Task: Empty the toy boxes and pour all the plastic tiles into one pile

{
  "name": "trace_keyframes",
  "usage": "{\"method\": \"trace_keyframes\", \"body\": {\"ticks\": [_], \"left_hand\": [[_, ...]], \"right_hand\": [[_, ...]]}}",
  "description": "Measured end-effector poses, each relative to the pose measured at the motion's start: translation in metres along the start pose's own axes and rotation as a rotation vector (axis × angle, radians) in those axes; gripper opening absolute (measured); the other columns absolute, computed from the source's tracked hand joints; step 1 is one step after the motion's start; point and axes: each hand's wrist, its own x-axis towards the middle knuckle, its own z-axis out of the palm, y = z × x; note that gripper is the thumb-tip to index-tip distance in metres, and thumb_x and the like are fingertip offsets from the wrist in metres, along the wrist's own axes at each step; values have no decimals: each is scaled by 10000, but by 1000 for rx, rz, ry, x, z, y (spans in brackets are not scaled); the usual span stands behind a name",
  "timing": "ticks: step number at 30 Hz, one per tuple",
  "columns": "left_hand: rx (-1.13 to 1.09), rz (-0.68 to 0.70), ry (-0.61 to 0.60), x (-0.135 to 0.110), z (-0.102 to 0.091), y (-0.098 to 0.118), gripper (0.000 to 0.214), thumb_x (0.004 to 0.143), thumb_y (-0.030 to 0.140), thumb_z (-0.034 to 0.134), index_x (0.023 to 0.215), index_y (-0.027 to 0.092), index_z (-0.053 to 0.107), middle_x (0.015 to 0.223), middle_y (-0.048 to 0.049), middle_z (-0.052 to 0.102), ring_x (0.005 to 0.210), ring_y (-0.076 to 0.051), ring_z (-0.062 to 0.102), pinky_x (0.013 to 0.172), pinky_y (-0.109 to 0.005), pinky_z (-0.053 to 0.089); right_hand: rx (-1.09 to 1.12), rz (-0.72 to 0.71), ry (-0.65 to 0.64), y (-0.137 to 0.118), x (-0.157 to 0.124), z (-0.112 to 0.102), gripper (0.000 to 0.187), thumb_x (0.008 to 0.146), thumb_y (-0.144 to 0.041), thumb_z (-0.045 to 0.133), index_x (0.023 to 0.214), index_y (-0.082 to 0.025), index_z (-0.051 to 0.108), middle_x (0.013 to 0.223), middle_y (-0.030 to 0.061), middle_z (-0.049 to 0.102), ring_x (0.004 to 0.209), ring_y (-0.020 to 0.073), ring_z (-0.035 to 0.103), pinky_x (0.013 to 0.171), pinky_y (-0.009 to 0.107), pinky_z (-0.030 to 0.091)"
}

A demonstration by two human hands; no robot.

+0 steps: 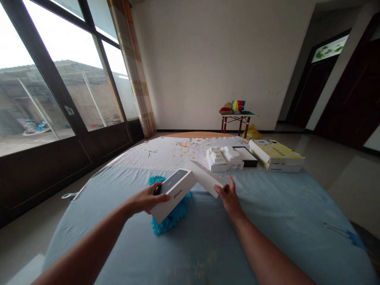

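Observation:
My left hand [150,199] grips the near end of a white phone box with a black top [175,192], holding it tilted above a blue fluffy cloth [172,219]. My right hand [228,196] pinches the lower corner of a flat white box part [206,178], held slanted beside the phone box and touching its far corner. Both hands hover over the round table covered in a light blue cloth [267,221].
Farther back on the table lie two white tray inserts [225,158], a black-topped box [246,156] and yellow-white boxes [277,155]. A small red-legged table [236,118] with colourful items stands by the far wall. Large windows run along the left.

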Motion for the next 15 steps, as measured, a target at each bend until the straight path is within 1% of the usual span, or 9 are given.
{"method": "trace_keyframes", "body": {"ticks": [3, 5, 6, 9, 11, 13, 15], "left_hand": [[-143, -7, -47, -4, -11, 7, 801, 618, 574, 602, 1287, 200, 367, 929, -76, 664, 849, -273, 638, 570, -302, 526], [-178, -18, 2, -6, -21, 7, 787, 632, 595, 577, 1282, 206, 367, 919, -75, 663, 843, -271, 637, 547, -300, 525], [-155, -36, 58, -6, -26, 6, 821, 620, 605, 581, 1294, 198, 348, 912, -81, 662, 839, -274, 635, 531, -299, 522], [43, -118, 244, -1, -40, -7, 991, 562, 632, 602, 1349, 147, 245, 925, -123, 644, 833, -297, 622, 498, -305, 505], [205, -141, 346, 7, -49, -22, 1045, 539, 657, 589, 1359, 122, 224, 1030, -174, 593, 852, -318, 609, 514, -326, 496], [362, -123, 458, 15, -57, -41, 1055, 519, 689, 566, 1345, 105, 268, 1157, -218, 498, 929, -347, 574, 604, -368, 495], [489, -117, 549, 22, -62, -60, 1067, 491, 714, 559, 1323, 90, 323, 1171, -222, 468, 1028, -370, 513, 757, -410, 456]], "right_hand": [[19, 17, 13, 1, 2, 0, 990, 596, -433, 686, 1384, -197, 134, 1110, 59, 587, 1039, 216, 547, 867, 315, 445], [28, 10, 8, 3, 3, 0, 983, 607, -429, 683, 1384, -211, 123, 1127, 56, 577, 1024, 208, 554, 864, 313, 448], [30, 1, 6, 5, 3, 0, 982, 609, -427, 684, 1384, -212, 121, 1124, 54, 577, 1008, 204, 562, 864, 313, 448], [42, -18, 3, 6, 3, 0, 984, 604, -424, 692, 1382, -203, 132, 1100, 50, 589, 971, 199, 576, 866, 312, 446], [51, -15, 7, 6, 3, 1, 984, 597, -424, 696, 1380, -203, 142, 1093, 47, 594, 970, 200, 575, 865, 312, 447], [54, -11, 15, 5, 2, 2, 984, 589, -421, 700, 1378, -208, 151, 1082, 40, 598, 970, 201, 574, 866, 315, 449], [57, -21, 7, 5, 1, 2, 989, 589, -409, 704, 1380, -210, 144, 1064, 36, 602, 967, 200, 574, 869, 321, 449]]}}
